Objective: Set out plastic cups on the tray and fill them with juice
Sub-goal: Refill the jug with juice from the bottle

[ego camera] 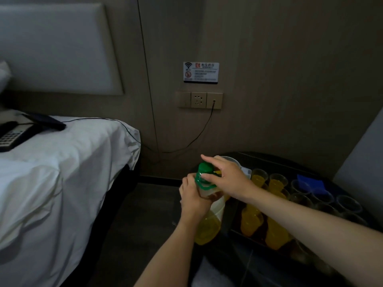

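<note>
While the left hand [194,196] grips the juice bottle [207,227] and the right hand [228,179] curls round its green cap [204,168], I log the bottle just off the tray [236,232] at its left edge, bed [72,162] well apart.

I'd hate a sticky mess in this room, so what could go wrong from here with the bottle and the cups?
1. The bottle is held beside the table, not over the tray. The left hand grips it while the right hand works the green cap; a slip could spill juice on the floor.
2. The filled cups stand close together right under the right forearm, so a dipped arm might topple them.
</note>
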`<state>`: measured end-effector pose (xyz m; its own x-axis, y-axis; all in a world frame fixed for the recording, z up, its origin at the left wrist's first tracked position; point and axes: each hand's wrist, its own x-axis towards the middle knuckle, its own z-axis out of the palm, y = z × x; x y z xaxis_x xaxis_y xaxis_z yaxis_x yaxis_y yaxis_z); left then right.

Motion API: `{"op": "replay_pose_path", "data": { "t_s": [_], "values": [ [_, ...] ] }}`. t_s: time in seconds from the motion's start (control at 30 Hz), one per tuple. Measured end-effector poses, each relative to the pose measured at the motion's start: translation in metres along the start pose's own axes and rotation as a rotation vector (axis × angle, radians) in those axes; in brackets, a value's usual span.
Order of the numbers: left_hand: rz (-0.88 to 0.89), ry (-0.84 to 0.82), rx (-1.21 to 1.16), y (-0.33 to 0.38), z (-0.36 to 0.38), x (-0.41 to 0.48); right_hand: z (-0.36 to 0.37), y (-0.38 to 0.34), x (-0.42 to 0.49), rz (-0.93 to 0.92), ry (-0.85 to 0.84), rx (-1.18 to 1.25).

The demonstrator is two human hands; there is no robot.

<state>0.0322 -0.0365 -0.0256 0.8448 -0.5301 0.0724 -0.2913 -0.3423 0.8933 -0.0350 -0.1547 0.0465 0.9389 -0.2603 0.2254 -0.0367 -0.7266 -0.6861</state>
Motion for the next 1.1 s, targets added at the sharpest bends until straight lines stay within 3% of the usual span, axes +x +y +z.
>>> {"op": "replay_pose_path", "data": {
  "t_s": [0.2, 0.7, 0.93, 1.1],
  "values": [
    [-0.050, -0.017, -0.040, 0.002, -0.001, -0.001, -0.019, -0.016, 0.019, -0.044, -0.137, -0.341],
    [-0.026, -0.012, -0.034, -0.001, 0.001, 0.001, -0.045, -0.045, 0.041, -0.185, -0.453, -0.678],
    [-0.056, 0.001, -0.058, -0.001, 0.001, 0.002, -0.048, -0.048, 0.049, -0.254, -0.530, -0.751],
    [-0.099, -0.027, -0.099, -0.001, 0.001, 0.000, -0.045, -0.051, 0.048, -0.135, -0.445, -0.741]
  ]
}}
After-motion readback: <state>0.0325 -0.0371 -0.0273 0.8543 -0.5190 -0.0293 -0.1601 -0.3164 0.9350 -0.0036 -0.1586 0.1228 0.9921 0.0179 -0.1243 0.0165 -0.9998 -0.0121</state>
